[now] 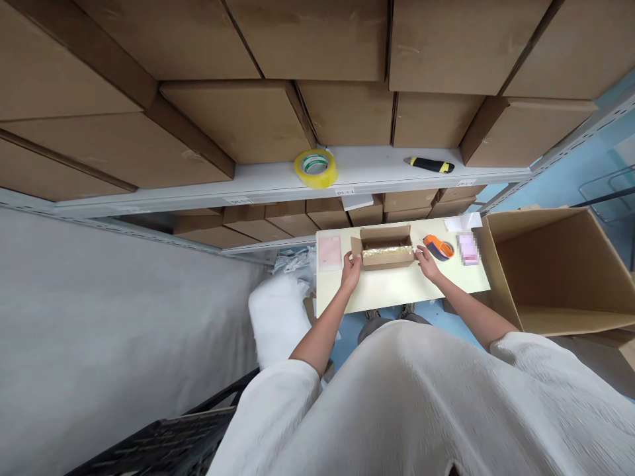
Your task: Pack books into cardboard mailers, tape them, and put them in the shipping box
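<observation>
Nearest my lens: the white T-shirt of the wearer, arms stretched to a pale tabletop. On it, between my hands, an open-topped corrugated cardboard box, a shiny strip along its front upper edge.

My left hand grips the box's left end, beside a raised flap. My right hand has fingertips narrow at the right end; cannot tell whether they pinch strip or board.

Handling, my judgement: light, walls fairly stiff, flaps bendy, board likely to crush under a squeeze; strip probably slick. Best hold: both end walls, low, off the flap.

Count: one box in hand; one orange tape dispenser; one pink sheet; one purple-pink pack. Shelf above: one yellow tape roll, one utility knife. Right: one large open carton. Shelved cartons run out of frame; no sure total.
</observation>
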`<state>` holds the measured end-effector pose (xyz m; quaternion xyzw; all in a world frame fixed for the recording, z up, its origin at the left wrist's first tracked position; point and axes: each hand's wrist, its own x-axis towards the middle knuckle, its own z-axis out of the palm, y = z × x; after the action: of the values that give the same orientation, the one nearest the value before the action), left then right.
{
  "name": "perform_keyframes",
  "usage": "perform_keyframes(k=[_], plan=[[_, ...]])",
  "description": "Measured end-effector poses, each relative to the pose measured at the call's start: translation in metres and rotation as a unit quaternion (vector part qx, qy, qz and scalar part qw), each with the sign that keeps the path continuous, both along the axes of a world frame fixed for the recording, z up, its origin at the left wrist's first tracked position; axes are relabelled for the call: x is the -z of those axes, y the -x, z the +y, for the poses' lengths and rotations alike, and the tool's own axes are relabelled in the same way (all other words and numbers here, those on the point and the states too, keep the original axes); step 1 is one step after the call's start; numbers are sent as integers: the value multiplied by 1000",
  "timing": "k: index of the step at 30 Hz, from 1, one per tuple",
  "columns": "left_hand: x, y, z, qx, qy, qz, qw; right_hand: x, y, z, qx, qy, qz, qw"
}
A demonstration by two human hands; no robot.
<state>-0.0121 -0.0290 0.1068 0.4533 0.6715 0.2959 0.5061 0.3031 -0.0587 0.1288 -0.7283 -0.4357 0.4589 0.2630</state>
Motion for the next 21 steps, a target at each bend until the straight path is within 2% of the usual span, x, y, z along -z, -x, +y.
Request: perform_keyframes(k=[2,4,5,7,9,11,16,19,21], plan=[[-9,5,-2,-24,-45,62,997,-3,-3,0,14,-30,-15,999],[-21,8,-2,-26,-123,130,984,-8,-4,4,22,-74,-40,996],[-27,9,-1,-2,-162,153,975,-11,-4,7,20,-96,-48,994],[-37,7,3,89,-218,159,959,-16,-2,13,4,-135,-48,990],[-41,2,9,160,-243,139,946,-19,1,18,-19,-158,-27,987],[-40,-3,14,176,-236,131,947,-21,5,22,-30,-164,-1,986],[-24,-5,18,137,-165,129,968,-20,5,19,-50,-147,14,988],[-14,1,15,172,-160,132,963,-21,4,15,-129,-136,-25,982],[-9,4,11,211,-165,139,953,-24,6,15,-196,-166,-96,962]])
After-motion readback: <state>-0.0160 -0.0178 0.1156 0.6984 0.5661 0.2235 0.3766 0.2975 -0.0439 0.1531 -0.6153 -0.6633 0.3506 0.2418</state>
